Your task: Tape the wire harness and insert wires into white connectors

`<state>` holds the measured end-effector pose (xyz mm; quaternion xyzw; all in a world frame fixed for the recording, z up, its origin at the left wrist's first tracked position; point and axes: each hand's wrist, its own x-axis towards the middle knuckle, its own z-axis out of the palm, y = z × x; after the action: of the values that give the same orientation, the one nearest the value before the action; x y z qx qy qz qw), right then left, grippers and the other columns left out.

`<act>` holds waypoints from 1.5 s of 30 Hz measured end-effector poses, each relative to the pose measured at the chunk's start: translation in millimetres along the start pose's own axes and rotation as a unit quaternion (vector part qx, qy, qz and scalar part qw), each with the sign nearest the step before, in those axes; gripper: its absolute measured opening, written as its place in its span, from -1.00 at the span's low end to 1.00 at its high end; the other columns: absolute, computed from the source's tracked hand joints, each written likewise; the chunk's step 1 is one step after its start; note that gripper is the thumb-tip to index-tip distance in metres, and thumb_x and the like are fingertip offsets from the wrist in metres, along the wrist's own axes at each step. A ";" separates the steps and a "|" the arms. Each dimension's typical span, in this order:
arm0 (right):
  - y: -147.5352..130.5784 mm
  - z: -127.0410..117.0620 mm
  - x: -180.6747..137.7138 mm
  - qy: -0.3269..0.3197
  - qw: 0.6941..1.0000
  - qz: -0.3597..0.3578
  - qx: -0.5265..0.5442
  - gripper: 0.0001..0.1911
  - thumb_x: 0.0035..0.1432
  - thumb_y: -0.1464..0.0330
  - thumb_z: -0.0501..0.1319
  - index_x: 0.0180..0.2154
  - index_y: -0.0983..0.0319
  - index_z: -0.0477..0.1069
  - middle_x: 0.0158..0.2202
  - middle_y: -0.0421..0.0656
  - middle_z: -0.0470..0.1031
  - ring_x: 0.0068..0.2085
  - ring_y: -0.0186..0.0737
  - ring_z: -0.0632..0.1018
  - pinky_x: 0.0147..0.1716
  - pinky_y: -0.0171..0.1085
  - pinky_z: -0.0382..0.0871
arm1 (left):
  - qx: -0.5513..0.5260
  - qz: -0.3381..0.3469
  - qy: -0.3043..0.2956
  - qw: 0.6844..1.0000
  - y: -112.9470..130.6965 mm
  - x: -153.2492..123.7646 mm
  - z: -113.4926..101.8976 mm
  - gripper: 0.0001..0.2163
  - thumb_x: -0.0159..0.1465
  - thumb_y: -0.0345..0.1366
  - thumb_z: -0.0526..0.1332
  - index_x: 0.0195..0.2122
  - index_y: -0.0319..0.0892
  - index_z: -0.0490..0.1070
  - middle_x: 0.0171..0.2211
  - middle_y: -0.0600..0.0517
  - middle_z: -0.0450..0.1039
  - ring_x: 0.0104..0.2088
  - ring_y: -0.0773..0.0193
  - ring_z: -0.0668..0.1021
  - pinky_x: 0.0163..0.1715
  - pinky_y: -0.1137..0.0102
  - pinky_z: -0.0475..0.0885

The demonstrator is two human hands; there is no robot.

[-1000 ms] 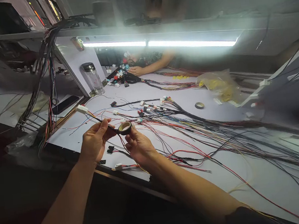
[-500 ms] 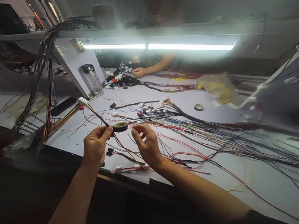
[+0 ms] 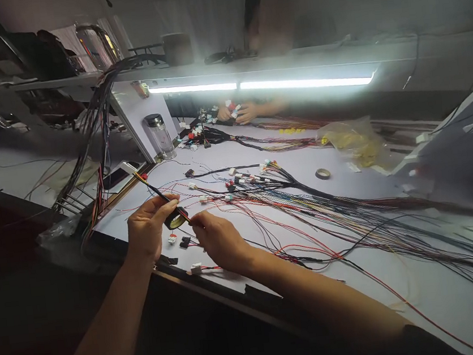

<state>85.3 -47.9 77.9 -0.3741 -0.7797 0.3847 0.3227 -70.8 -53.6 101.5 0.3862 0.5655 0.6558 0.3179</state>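
My left hand (image 3: 148, 228) pinches a thin black-wrapped wire bundle (image 3: 152, 189) that runs up to a white connector (image 3: 128, 168). A roll of black tape (image 3: 176, 218) hangs on this bundle between my hands. My right hand (image 3: 219, 241) is closed, its fingertips pinching the roll or the wire right beside it. Both hands hover above the near edge of the white worktable (image 3: 403, 289).
A wide wire harness (image 3: 352, 215) with many small connectors spreads across the table to the right. A second tape roll (image 3: 322, 174), a clear bottle (image 3: 160, 136) and a yellow plastic bag (image 3: 354, 140) sit further back. Another person's hands (image 3: 235, 112) work at the far side.
My right hand let go of the tape roll, opened, then came back and pinched at the roll again. The roll tipped and dropped lower. The camera view shifted slightly.
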 end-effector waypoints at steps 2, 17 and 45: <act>-0.8 -5.5 0.9 0.009 1.000 -0.014 -0.010 -0.87 0.26 0.44 0.10 -0.19 0.18 0.39 -0.37 -0.21 0.50 -0.37 -0.29 0.46 -0.35 -0.31 0.24 | -0.025 0.001 -0.017 1.000 -1.1 0.4 -1.2 -0.89 0.02 -0.32 0.36 -0.42 -0.20 0.55 -0.40 0.00 0.56 -0.29 0.25 0.55 -0.13 0.37 0.39; 5.6 24.9 -18.0 0.146 0.970 -0.175 -0.090 -0.72 0.28 0.38 0.08 0.01 0.25 0.37 0.06 -0.04 0.45 0.05 -0.18 0.44 0.07 -0.21 0.31 | 0.019 0.034 0.067 0.997 -14.8 9.4 16.1 -0.74 -0.05 -0.19 0.43 -0.50 -0.21 0.40 -0.59 0.11 0.40 -0.57 0.36 0.44 -0.48 0.41 0.41; 11.5 -11.3 0.3 0.126 0.652 0.323 0.674 -0.77 0.09 0.24 0.36 -0.31 0.27 0.45 -0.42 -0.21 0.54 -0.51 -0.47 0.50 -0.58 -0.52 0.34 | -0.031 -0.013 -0.033 0.999 -29.1 -2.7 12.7 -0.81 0.03 -0.24 0.41 -0.40 -0.20 0.47 -0.45 0.02 0.53 -0.40 0.30 0.54 -0.29 0.39 0.42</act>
<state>97.9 -38.7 73.9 -0.3269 -0.0873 0.8334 0.4369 -59.0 -45.1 73.2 0.3901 0.5393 0.6558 0.3563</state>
